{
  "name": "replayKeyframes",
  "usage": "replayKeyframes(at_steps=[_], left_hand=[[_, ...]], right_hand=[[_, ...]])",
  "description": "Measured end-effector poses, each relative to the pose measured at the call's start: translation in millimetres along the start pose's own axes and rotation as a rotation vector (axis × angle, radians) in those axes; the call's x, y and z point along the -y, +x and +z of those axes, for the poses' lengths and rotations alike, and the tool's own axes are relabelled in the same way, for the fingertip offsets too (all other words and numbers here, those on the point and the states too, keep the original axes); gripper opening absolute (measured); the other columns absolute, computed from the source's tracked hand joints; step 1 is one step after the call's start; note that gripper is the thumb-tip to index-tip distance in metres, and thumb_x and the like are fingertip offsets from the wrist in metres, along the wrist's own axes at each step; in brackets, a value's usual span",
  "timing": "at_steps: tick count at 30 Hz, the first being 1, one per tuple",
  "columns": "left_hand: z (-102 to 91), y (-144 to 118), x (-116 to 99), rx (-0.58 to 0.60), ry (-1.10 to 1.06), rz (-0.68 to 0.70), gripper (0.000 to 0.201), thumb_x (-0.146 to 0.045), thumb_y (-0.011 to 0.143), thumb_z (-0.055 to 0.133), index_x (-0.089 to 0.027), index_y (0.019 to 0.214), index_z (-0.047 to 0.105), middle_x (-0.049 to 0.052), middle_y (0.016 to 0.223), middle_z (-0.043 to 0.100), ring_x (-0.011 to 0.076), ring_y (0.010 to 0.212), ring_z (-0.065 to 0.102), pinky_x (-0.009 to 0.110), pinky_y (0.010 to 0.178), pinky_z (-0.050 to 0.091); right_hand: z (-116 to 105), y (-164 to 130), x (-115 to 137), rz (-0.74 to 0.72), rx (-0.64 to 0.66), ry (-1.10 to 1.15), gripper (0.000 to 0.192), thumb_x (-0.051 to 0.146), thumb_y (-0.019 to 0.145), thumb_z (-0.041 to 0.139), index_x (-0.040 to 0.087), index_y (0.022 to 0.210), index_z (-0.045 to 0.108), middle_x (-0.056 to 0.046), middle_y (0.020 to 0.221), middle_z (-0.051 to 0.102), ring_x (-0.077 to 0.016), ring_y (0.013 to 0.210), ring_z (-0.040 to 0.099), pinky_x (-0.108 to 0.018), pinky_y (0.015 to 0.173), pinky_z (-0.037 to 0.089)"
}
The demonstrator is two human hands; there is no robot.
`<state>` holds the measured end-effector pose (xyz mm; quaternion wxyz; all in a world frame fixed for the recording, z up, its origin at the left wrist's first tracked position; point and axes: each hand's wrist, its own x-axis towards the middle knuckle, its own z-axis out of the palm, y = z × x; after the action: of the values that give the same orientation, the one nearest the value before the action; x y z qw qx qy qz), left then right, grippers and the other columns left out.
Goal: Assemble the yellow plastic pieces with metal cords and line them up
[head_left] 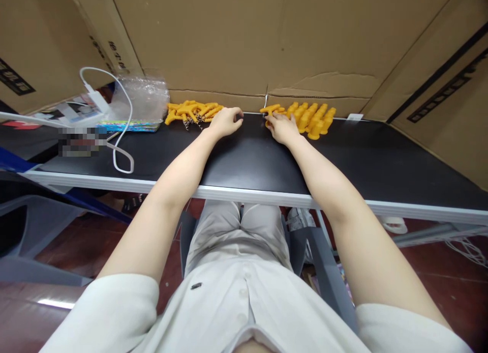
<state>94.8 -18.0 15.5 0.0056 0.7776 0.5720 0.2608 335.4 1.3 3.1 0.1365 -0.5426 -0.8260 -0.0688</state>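
My left hand (226, 122) hovers over the black table, just right of a pile of corkscrews (190, 110) with yellow T-shaped handles and metal spirals. Its fingers are bent, the thumb stands apart from them, and I see nothing between. My right hand (282, 128) has its fingers closed about a yellow piece below a T-shaped handle (272, 109), which looks like another corkscrew; its lower part is mostly hidden by the fingers. Right beside that hand stand several yellow cylindrical sleeves (315, 120), upright in rows with flared bases.
Cardboard walls (236, 37) enclose the table's back and sides. At the left lie a clear plastic bag (143, 99), a white cable (131, 114) and a colourful flat packet (131, 126). A small white block (355, 117) sits at the back right. The table's metal edge (255, 194) runs before me.
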Motion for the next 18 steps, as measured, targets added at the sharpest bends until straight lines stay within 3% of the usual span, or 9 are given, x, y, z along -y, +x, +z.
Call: replayKeyframes(at_steps=[8,13,18], left_hand=[[3.4,2.5,3.1,-0.005,-0.026,0.021,0.034,-0.025,0.095,0.060,-0.020,0.121,0.082,0.009,0.101,0.081,0.0243,0.097,0.071,0.035,0.097,0.056],[-1.4,-0.9,-3.1,0.014,-0.019,0.001,0.035,-0.022,0.097,0.060,-0.016,0.124,0.081,0.011,0.104,0.082,0.0253,0.097,0.072,0.036,0.098,0.055],[-2.7,-1.7,-4.0,0.011,-0.023,0.006,0.034,-0.023,0.097,0.059,-0.018,0.123,0.082,0.009,0.104,0.082,0.0248,0.098,0.072,0.035,0.098,0.055]], right_hand=[[0.6,1.6,-1.0,-0.035,-0.059,-0.106,0.048,0.021,0.107,0.049,0.007,0.148,0.070,-0.028,0.146,0.072,-0.0462,0.144,0.062,-0.075,0.130,0.027],[-1.2,7.0,2.1,-0.115,-0.041,-0.221,0.046,0.020,0.104,0.052,0.001,0.139,0.075,-0.031,0.143,0.073,-0.0454,0.141,0.065,-0.072,0.131,0.026],[-0.4,14.0,3.1,-0.163,-0.061,-0.191,0.045,0.017,0.103,0.047,0.003,0.134,0.078,-0.027,0.136,0.076,-0.0430,0.140,0.065,-0.072,0.131,0.027]])
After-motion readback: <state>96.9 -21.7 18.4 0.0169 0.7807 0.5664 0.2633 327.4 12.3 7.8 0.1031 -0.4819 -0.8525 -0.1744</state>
